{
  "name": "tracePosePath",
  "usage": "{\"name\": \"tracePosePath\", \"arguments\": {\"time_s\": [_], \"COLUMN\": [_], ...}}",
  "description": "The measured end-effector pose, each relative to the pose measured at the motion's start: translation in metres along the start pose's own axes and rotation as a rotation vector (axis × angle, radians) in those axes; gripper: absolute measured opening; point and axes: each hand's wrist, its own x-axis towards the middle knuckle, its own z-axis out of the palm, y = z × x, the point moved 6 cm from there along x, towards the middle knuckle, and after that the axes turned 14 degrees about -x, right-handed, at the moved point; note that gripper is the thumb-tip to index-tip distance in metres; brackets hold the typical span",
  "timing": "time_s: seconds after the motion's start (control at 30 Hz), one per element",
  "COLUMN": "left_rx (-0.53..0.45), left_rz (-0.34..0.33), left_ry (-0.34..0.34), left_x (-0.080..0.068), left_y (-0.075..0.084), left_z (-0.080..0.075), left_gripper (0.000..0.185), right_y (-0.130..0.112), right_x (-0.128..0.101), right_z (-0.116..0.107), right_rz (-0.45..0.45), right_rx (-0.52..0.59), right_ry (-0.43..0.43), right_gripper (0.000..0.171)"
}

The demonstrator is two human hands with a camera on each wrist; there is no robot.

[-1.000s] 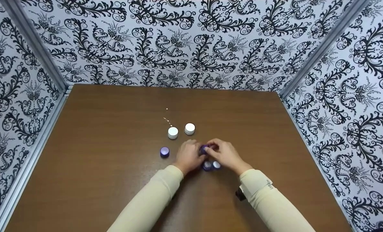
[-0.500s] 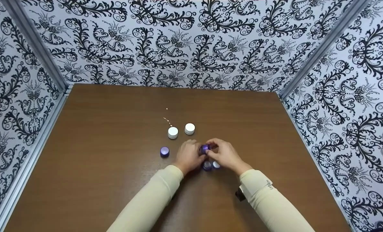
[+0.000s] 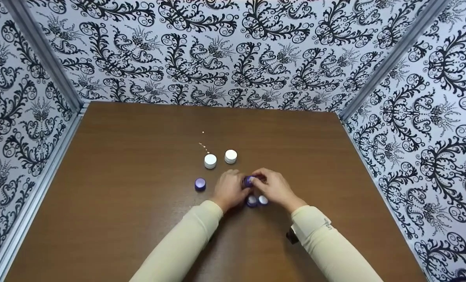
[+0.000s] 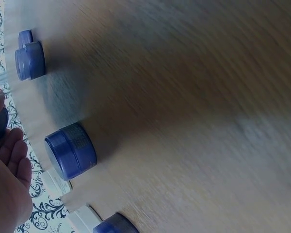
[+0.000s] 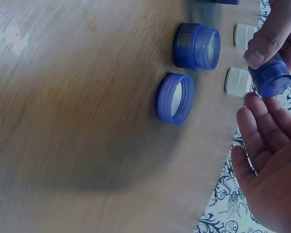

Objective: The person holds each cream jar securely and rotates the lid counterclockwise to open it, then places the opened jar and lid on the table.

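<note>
A person in cream sleeves is working at a brown table (image 3: 139,219) walled in by black-and-white patterned paper, both hands meeting over a small purple jar (image 3: 248,180) lifted just above the wood. The left hand (image 3: 229,190) is curling its fingers round the jar from the side, gripping it, while the right hand (image 3: 274,187) is reaching in from the opposite side; in the right wrist view the right hand's fingers (image 5: 262,124) are lying nearly straight and relaxed, the palm open and holding nothing, just beside the jar (image 5: 271,75), which looks to be steadied by one hand so the other can work at its mouth. Directly below the hands an open purple jar (image 5: 196,46) and a loose purple lid (image 5: 174,98) are sitting side by side on the table, the lid resting on its flat top, apparently set aside within easy reach. A further purple jar (image 3: 200,184) is standing alone to the left, near the left hand, and two white jars (image 3: 210,161) are waiting a little farther back, close together. Both forearms are angling inward from the near edge, wrists low, elbows spread
</note>
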Motion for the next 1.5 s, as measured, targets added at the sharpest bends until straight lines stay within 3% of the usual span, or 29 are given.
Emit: {"name": "tracePosePath", "arguments": {"time_s": [0.73, 1.1, 1.5], "left_rx": [0.011, 0.004, 0.027], "left_rz": [0.005, 0.014, 0.011], "left_ry": [0.012, 0.007, 0.017], "left_x": [-0.0002, -0.0002, -0.0004], "left_y": [-0.0006, -0.0009, -0.0006], "left_z": [0.0000, 0.0002, 0.0002], "left_gripper": [0.031, 0.034, 0.033], "right_y": [-0.0045, -0.0008, -0.0020], "right_x": [0.0016, 0.0014, 0.0012], "right_z": [0.0014, 0.0017, 0.0016], "right_rz": [-0.090, -0.023, -0.077], "right_rx": [0.166, 0.080, 0.116], "right_ry": [-0.012, -0.019, -0.008], "right_gripper": [0.025, 0.019, 0.023]}}
